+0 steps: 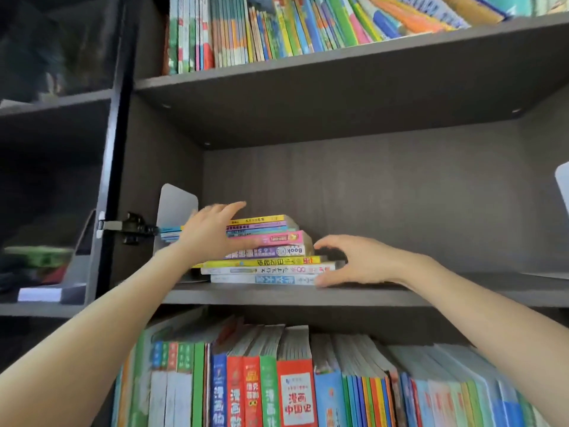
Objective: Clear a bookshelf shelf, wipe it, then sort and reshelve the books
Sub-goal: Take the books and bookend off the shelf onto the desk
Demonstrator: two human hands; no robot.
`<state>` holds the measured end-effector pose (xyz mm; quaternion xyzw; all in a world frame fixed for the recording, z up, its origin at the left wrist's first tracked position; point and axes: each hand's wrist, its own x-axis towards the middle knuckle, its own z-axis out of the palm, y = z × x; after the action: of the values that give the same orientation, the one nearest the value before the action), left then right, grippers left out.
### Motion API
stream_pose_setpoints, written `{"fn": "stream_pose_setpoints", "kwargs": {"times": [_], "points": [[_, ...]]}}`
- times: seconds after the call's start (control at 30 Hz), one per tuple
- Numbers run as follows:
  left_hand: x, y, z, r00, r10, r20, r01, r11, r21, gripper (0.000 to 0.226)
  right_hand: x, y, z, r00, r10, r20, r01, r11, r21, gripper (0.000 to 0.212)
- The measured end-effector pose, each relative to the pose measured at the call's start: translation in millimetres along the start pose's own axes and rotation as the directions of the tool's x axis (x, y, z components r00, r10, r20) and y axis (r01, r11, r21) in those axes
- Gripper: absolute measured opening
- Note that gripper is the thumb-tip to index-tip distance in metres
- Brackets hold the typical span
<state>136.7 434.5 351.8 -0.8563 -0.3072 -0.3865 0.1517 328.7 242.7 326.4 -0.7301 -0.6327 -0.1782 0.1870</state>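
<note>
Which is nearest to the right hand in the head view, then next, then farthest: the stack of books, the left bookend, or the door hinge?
From the right hand:
1. Stack of books, touching its fingers, on the middle shelf.
2. Left bookend, upright behind the stack's left end.
3. Door hinge, farthest left, on the cabinet's side wall.

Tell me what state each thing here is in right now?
Flat stack of colourful books: lying flat on the middle shelf.
Dark grey middle shelf: mostly bare.
White metal bookend: upright, left of the stack.
Left hand: resting on the stack.
Right hand: open, at the stack's right end.
</note>
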Motion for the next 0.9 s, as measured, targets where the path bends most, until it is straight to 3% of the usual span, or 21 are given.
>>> {"fn": "stream_pose_setpoints", "kwargs": {"times": [0.13,0.2,0.33,0.43,0.53,0.63,0.7,0.8,0.9], "points": [[23,-4,2,0.976,0.053,0.211,-0.051,0.999,-0.015,0.096,18,2,4,0.989,-0.108,0.1,0.113,0.993,-0.047,0.055],[22,-4,1,0.98,0.086,0.178,-0.087,0.996,-0.002,0.1,19,1,2,0.979,-0.147,0.142,0.165,0.978,-0.126,0.049],[24,3,9,0.972,0.219,0.084,-0.233,0.944,0.234,0.076,20,7,-4,0.97,-0.16,0.183,0.216,0.914,-0.344,0.045],[31,8,11,0.961,0.269,0.064,-0.275,0.903,0.33,0.061,24,12,-4,0.963,-0.179,0.2,0.247,0.882,-0.401,0.042],[42,0,8,0.975,0.223,-0.012,-0.211,0.936,0.282,0.046,29,13,-5,0.96,-0.203,0.191,0.266,0.873,-0.409,0.04],[49,-14,8,0.983,0.147,-0.113,-0.136,0.985,0.103,0.035,35,9,-5,0.96,-0.226,0.166,0.279,0.831,-0.482,0.038],[51,-19,11,0.981,0.106,-0.163,-0.105,0.994,0.014,0.044,37,6,-5,0.953,-0.268,0.143,0.302,0.788,-0.537,0.036],[55,-20,19,0.977,0.076,-0.2,-0.075,0.997,0.01,0.06,43,3,-1,0.923,-0.381,0.055,0.321,0.683,-0.656,0.033],[55,-18,21,0.977,0.025,-0.214,-0.025,1.0,0.004,0.06,57,6,6,0.858,-0.509,-0.071,0.269,0.563,-0.782,0.063]]}}
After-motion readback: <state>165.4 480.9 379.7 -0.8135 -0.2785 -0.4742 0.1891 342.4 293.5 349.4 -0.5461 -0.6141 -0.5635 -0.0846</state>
